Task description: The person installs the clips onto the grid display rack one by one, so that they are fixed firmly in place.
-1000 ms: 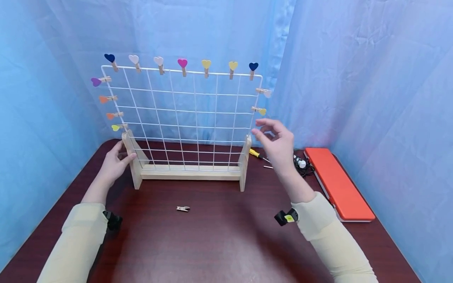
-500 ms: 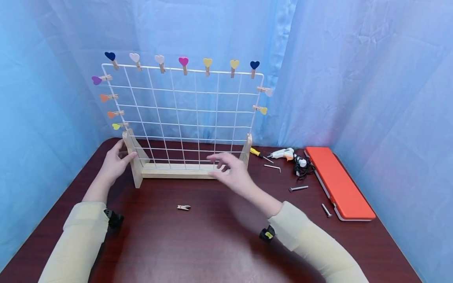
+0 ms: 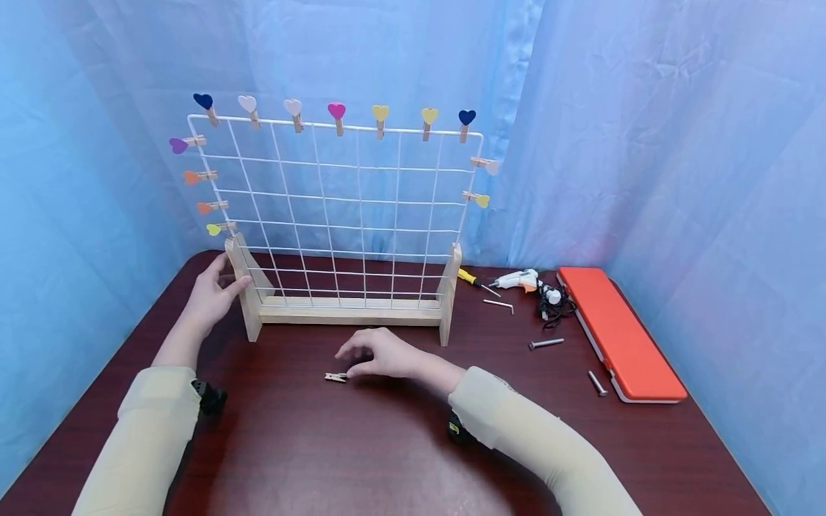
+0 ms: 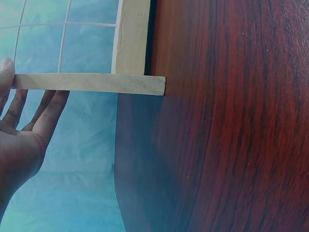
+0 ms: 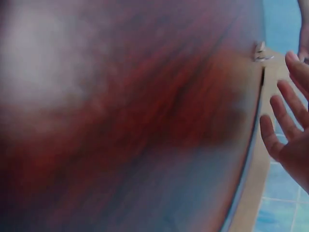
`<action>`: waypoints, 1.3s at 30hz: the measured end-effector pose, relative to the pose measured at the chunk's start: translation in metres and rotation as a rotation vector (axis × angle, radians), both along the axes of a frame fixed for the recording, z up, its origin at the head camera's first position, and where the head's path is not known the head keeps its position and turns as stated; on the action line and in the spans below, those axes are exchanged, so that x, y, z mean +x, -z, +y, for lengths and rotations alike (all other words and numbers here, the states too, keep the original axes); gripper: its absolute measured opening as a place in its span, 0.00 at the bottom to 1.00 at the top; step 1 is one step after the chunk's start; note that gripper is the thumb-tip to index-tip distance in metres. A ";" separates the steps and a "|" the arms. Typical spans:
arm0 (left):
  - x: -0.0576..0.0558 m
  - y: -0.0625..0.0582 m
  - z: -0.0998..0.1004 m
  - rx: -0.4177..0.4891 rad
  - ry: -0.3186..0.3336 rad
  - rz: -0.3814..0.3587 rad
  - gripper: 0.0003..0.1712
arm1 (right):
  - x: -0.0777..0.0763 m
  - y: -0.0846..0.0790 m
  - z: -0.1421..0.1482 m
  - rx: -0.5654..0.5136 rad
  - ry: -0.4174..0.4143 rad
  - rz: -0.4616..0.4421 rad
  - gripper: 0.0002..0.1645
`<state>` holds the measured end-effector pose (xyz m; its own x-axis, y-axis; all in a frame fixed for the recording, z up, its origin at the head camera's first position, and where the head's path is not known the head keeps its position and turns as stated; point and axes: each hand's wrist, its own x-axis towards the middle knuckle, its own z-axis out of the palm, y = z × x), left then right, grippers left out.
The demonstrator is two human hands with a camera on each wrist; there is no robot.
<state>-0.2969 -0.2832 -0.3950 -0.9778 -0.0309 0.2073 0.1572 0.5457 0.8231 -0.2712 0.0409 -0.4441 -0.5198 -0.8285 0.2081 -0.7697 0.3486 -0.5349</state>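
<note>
A white wire grid (image 3: 361, 179) stands upright in a pale wooden stand (image 3: 348, 314). Heart-topped clothespins line its top and both sides, such as a pink one (image 3: 337, 113) and a purple one (image 3: 181, 145). My left hand (image 3: 213, 297) holds the stand's left upright (image 4: 91, 83), thumb on one face and fingertips on the other. A small clothespin (image 3: 335, 377) lies on the table in front of the stand. Over it hovers my right hand (image 3: 383, 355), fingers loosely bent and spread, thumb tip right at the clothespin's right end. Nothing is between those fingers.
Right of the stand lie a yellow-handled screwdriver (image 3: 470, 278), an Allen key (image 3: 500, 304), a white glue gun (image 3: 519, 279) with a black cord, and two bolts (image 3: 546, 344). A long orange case (image 3: 619, 337) sits at the table's right side. Blue curtains hang behind.
My right hand has moved from the grid's right side down and left to the clothespin on the table, uncovering the tools at right. The left hand keeps its hold on the upright.
</note>
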 end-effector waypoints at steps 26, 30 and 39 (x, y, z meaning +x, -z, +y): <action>0.002 -0.004 0.000 0.003 0.012 -0.006 0.36 | -0.005 -0.007 -0.002 0.151 -0.075 -0.111 0.03; 0.001 -0.003 0.000 0.006 0.014 -0.007 0.36 | -0.002 -0.021 0.013 0.136 -0.050 -0.139 0.03; 0.000 -0.003 0.000 0.003 0.009 -0.022 0.37 | 0.011 -0.067 0.060 -0.047 0.061 -0.397 0.07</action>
<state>-0.2970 -0.2832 -0.3919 -0.9823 -0.0227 0.1857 0.1440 0.5420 0.8279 -0.2604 0.1010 -0.3773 -0.6153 -0.7881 0.0182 -0.4788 0.3553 -0.8028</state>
